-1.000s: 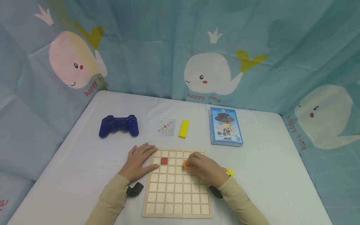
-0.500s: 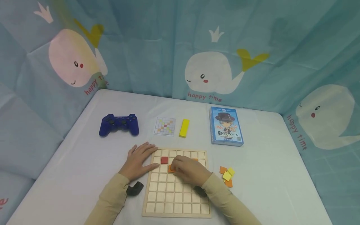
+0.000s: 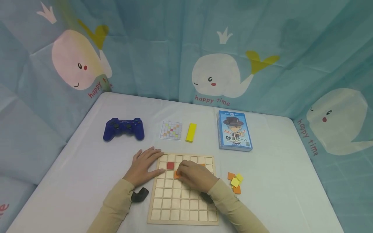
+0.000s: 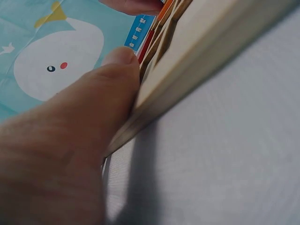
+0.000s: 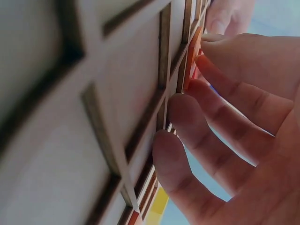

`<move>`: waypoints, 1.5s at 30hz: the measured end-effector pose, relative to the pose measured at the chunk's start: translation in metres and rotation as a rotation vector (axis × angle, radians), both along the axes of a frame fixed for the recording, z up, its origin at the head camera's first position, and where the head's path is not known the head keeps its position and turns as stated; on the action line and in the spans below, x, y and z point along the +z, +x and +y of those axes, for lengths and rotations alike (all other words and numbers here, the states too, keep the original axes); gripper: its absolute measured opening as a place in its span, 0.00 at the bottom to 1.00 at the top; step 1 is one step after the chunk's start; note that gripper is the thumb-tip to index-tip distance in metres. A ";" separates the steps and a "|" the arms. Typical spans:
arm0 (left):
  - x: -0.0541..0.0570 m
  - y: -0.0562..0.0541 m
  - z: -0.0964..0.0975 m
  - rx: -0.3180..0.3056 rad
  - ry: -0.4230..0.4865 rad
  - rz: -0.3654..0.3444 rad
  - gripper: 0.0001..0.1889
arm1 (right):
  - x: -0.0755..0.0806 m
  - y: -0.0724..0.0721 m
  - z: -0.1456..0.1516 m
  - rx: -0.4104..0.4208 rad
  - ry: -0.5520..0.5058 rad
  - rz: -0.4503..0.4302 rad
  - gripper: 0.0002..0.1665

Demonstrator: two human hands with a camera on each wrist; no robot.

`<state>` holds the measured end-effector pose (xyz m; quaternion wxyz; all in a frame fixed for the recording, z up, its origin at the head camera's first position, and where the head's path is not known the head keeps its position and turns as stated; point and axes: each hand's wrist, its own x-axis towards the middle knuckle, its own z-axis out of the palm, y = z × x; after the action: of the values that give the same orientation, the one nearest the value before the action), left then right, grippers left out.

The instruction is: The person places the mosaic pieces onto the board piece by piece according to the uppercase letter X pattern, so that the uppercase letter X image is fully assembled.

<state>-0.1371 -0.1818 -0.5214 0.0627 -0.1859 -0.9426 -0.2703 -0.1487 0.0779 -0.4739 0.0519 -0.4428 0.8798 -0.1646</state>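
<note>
My left hand lies with fingers spread at the left edge of a wooden grid board; its thumb presses the board's side in the left wrist view. My right hand is over the board, thumb and fingertips on an orange square tile, one cell right of and below a red tile. That orange tile sits at the thumb and first fingertips in the right wrist view, the other fingers curving against the grid. Another orange tile shows partly behind my right hand.
Right of the board lies a small heap of yellow and orange tiles. Behind it are a blue game controller, a printed pattern card, a yellow block and a blue game box.
My right hand has moved left across the board with an orange tile, down to the cell near the red tile. Over the last half second it barely moves. My left hand stays put.
</note>
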 end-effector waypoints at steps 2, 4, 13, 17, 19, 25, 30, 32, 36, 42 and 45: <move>-0.001 -0.001 0.001 -0.004 0.002 0.003 0.34 | 0.000 0.000 0.000 -0.007 0.006 -0.005 0.06; -0.002 -0.001 0.001 -0.007 0.004 0.006 0.35 | -0.001 0.001 0.001 -0.014 0.018 -0.009 0.07; -0.004 0.000 -0.002 0.010 0.003 0.012 0.34 | 0.012 0.014 0.032 -0.074 0.031 0.048 0.13; -0.005 0.000 0.000 0.003 0.006 0.005 0.35 | 0.018 0.024 0.071 -0.176 -0.024 0.096 0.14; -0.005 0.000 0.001 0.002 0.001 -0.004 0.35 | 0.020 0.030 0.091 -0.258 -0.030 0.113 0.15; -0.004 0.000 0.000 0.000 0.002 -0.006 0.35 | 0.024 0.046 0.137 -0.534 -0.008 0.080 0.20; -0.003 -0.002 0.000 -0.002 0.012 -0.006 0.34 | 0.020 0.051 0.150 -0.622 -0.018 0.007 0.20; -0.003 -0.001 0.000 -0.002 0.011 -0.014 0.34 | 0.018 0.051 0.151 -0.636 -0.011 -0.010 0.20; -0.003 -0.001 0.001 0.000 0.011 -0.027 0.35 | 0.013 0.052 0.151 -0.649 -0.004 -0.013 0.19; -0.003 -0.001 0.001 0.000 0.015 -0.010 0.35 | 0.011 0.053 0.151 -0.673 0.037 -0.014 0.20; -0.003 -0.001 -0.001 0.001 0.013 -0.009 0.35 | 0.011 0.053 0.150 -0.672 0.043 -0.009 0.21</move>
<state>-0.1380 -0.1823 -0.5244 0.0597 -0.1838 -0.9411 -0.2774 -0.0953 0.2277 -0.4629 0.0079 -0.1263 0.9797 -0.1557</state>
